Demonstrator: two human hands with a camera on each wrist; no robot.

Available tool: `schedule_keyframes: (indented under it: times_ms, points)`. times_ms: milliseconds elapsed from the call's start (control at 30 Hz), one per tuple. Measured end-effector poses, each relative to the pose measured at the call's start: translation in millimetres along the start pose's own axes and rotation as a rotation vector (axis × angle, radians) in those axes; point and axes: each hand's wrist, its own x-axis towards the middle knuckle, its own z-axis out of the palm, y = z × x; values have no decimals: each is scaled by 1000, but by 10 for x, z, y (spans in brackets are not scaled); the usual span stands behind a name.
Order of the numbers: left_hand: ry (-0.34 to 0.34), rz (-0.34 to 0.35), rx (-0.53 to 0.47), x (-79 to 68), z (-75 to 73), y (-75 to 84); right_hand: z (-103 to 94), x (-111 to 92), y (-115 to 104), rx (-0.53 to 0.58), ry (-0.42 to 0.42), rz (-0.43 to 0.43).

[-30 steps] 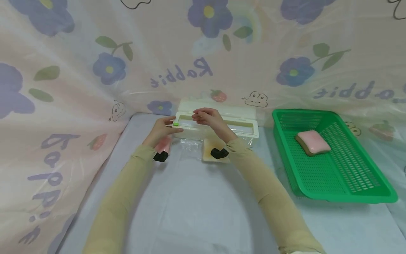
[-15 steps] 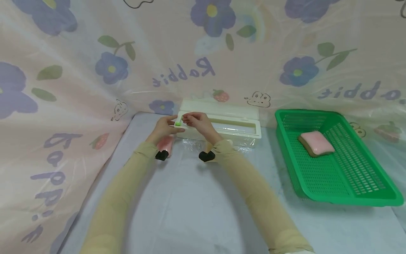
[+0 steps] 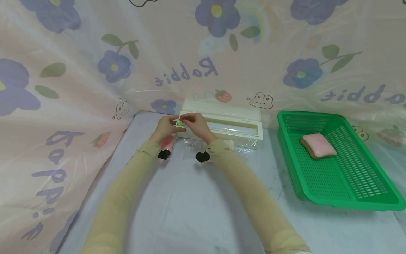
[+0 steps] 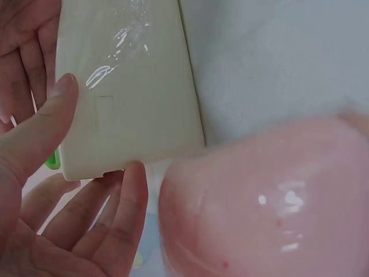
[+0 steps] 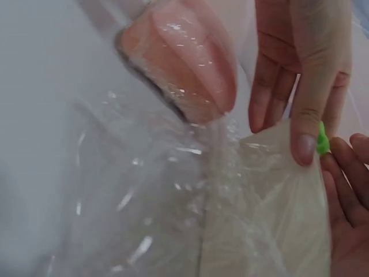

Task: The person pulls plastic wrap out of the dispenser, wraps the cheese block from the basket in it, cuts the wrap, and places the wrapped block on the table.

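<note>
My left hand (image 3: 165,127) grips the left end of a cream cling-film dispenser (image 3: 222,135), thumb on its front and fingers by its end. My right hand (image 3: 197,125) hovers over that end, loosely curved fingertips beside the green slider (image 3: 179,123); whether they touch it is unclear. Clear film (image 5: 132,190) hangs crumpled from the dispenser's front. A shiny pink bread-shaped piece (image 4: 271,196), film over it, lies below my left hand. A pale slice-shaped piece (image 3: 229,144) sits under the film, mostly hidden by my right forearm.
On the right stands a green perforated basket (image 3: 355,204) holding a pink-topped bread-shaped piece (image 3: 318,145). The dispenser's lid (image 3: 222,108) is raised against a printed curtain (image 3: 177,46) behind. A white cloth (image 3: 187,211) covers the table.
My right hand has moved left along the dispenser to the green slider at its left end. My left hand keeps hold of that end. The view has shifted slightly.
</note>
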Motion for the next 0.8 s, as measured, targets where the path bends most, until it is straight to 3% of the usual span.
schedule_keyframes:
  times_ms: [167, 433, 800]
  points:
    - [11, 6, -19, -13, -7, -3, 89, 2, 35, -102, 56, 5]
    - [-13, 0, -107, -31, -7, -4, 183, -21, 9, -160, 138, 5]
    - [-11, -39, -86, 12, -18, 7, 162, -15, 15, -301, 145, -34]
